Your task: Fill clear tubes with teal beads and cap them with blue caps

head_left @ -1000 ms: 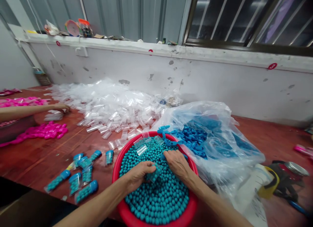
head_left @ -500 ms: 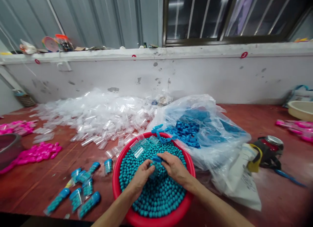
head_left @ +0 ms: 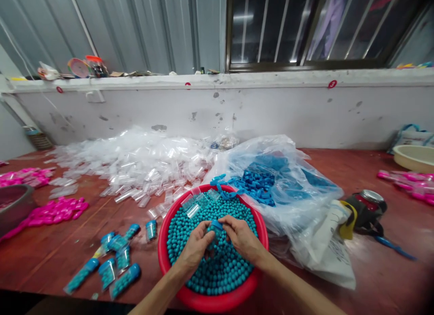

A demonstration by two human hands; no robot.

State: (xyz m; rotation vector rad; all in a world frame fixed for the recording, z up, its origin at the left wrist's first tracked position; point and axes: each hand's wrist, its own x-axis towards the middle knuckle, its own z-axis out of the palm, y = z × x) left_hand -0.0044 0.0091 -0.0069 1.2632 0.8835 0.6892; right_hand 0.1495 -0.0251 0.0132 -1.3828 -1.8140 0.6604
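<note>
Teal beads (head_left: pixel 217 269) fill a red basin (head_left: pixel 162 247) in front of us. Our left hand (head_left: pixel 195 248) and right hand (head_left: pixel 241 237), fingers pinched, hold a clear tube (head_left: pixel 214 238) over the beads, blue cap (head_left: pixel 217 224) upward, long axis roughly upright. Several filled tubes (head_left: pixel 113 260) lie finished to the left; a big heap of empty tubes (head_left: pixel 135 156) remains.

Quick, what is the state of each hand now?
Left hand: closed around a small tube over the red basin.
Right hand: closed, pinching the tube's blue cap.
</note>
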